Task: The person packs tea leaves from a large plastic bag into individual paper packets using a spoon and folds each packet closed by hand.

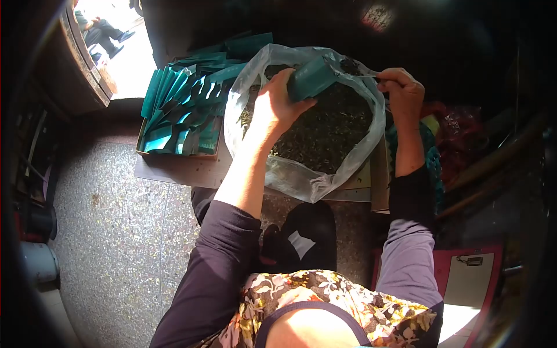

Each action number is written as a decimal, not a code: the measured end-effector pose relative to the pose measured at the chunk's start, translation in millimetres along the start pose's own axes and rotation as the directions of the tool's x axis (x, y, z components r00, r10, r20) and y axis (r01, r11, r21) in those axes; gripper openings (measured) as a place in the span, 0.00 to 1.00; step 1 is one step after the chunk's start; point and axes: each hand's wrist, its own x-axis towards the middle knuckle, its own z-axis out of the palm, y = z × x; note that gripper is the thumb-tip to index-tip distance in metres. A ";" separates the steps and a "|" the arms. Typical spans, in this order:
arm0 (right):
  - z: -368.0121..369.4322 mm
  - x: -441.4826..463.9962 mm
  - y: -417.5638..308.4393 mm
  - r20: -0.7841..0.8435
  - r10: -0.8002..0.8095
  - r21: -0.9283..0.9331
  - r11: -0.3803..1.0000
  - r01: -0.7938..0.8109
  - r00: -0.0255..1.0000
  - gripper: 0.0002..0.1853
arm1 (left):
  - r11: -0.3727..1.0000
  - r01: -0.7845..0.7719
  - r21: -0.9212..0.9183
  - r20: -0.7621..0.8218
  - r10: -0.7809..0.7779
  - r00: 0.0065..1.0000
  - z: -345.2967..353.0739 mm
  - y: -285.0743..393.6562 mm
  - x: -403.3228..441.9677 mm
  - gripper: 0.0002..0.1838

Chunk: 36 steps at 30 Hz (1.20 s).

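Speckled floor (116, 220) beneath, teal packet (313, 78) juts from left hand (277, 104).

packet (313, 78): teal | bag (284, 177): whitish | blouse (342, 293): floral | sleeves (214, 255): dark purple

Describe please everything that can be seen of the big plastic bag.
The plastic bag looks thin, whitish and see-through, with wrinkled sides. Its wide mouth is open upward, and dark leafy bits lie inside. A box of teal packets stands to its left. The left hand holds another packet over the mouth; the right hand pinches something thin at the rim. Whether either touches it is unclear.
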 end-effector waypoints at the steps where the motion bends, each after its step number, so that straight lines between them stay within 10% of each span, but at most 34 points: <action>1: 1.3 2.6 -7.2 0.024 -0.069 -0.055 0.996 0.070 0.997 0.12 | 1.000 -0.001 -0.001 0.000 0.001 1.000 1.3 1.9 -0.1 0.34; 8: 29.4 0.2 -58.5 0.366 -0.504 -0.377 0.688 0.619 0.783 0.11 | 1.000 0.015 0.014 0.041 -0.016 0.999 6.2 7.9 -2.2 0.36; 16: 35.2 -5.2 -78.5 0.437 -0.613 -0.496 0.447 0.744 0.659 0.09 | 0.975 0.023 -0.220 -0.002 -0.024 1.000 4.5 7.1 -2.1 0.35; 23: 2.4 -33.3 -34.6 0.080 -0.415 -0.578 0.721 0.381 0.906 0.07 | 0.985 -0.039 -0.169 -0.032 0.034 0.999 10.0 2.0 -5.9 0.35; 29: 22.0 -115.4 65.2 0.306 0.089 -0.543 0.834 0.097 0.948 0.13 | 0.983 0.010 -0.183 -0.056 -0.021 0.998 15.5 0.4 -8.1 0.35; 32: 29.6 -92.0 40.1 0.147 -0.218 -0.379 0.889 0.259 0.965 0.15 | 0.987 -0.069 -0.144 -0.094 0.056 0.994 19.8 -1.4 -6.4 0.35; 36: 46.2 -50.7 -27.7 -0.050 -0.118 -0.057 0.992 0.115 0.992 0.19 | 0.991 -0.021 -0.133 -0.029 0.017 0.999 19.4 5.0 -4.3 0.35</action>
